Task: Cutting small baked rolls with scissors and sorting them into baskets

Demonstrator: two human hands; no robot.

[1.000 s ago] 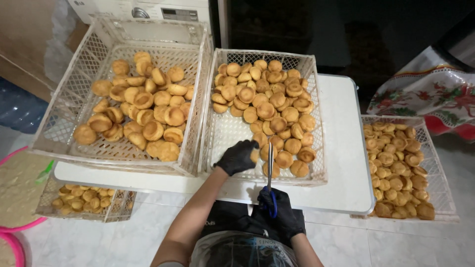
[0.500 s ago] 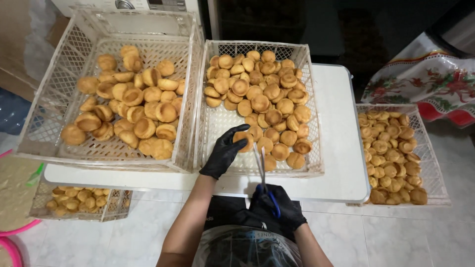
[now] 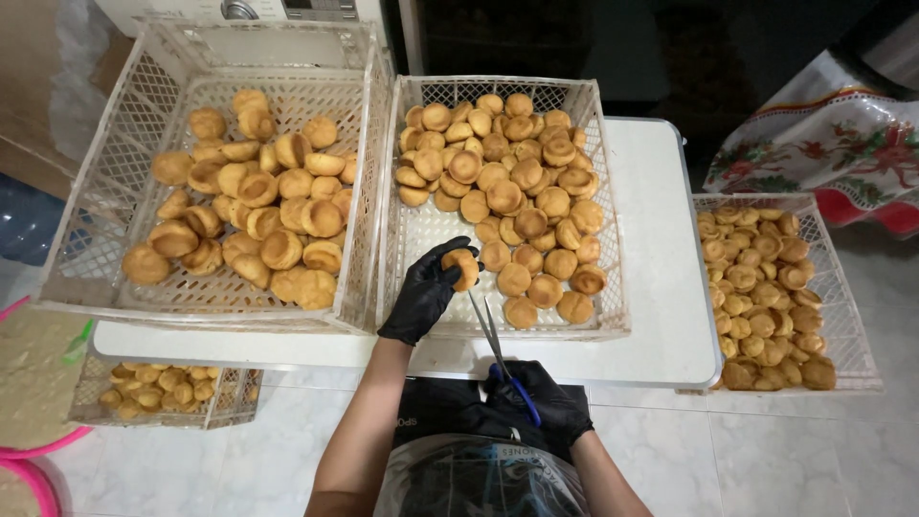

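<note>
The left hand (image 3: 424, 292), in a black glove, has its fingers (image 3: 448, 257) curled around one round golden bun (image 3: 463, 268), pinching it at the near-left corner of the middle crate (image 3: 603, 172). The bun is lifted slightly above the crate's mesh floor, just beside the other buns (image 3: 507, 182) that fill the far and right parts of that crate.

The right hand (image 3: 536, 402), also gloved in black, is closed through the blue handles of a pair of scissors (image 3: 498, 345). The blades are parted a little and point up toward the held bun — their tips lie just below it, over the crate's near rim, not touching the bun as far as one can tell.

Both crates stand on a white surface (image 3: 661, 287). The left crate (image 3: 96, 220), a larger pale mesh one, sits touching the middle crate and holds a looser heap of bigger buns (image 3: 258, 211). To the right, lower than the surface, a third crate (image 3: 842, 297) is packed with small buns, and beyond it lies a cloth with a red flower print (image 3: 833, 144). Under the surface's left end a fourth crate (image 3: 172, 393) shows more small buns. At the far left edge are pink rims of round trays (image 3: 38, 450). Close to the camera, between the forearms, a clear plastic bag (image 3: 479, 479) lies over dark clothing — the floor below is pale tile.
</note>
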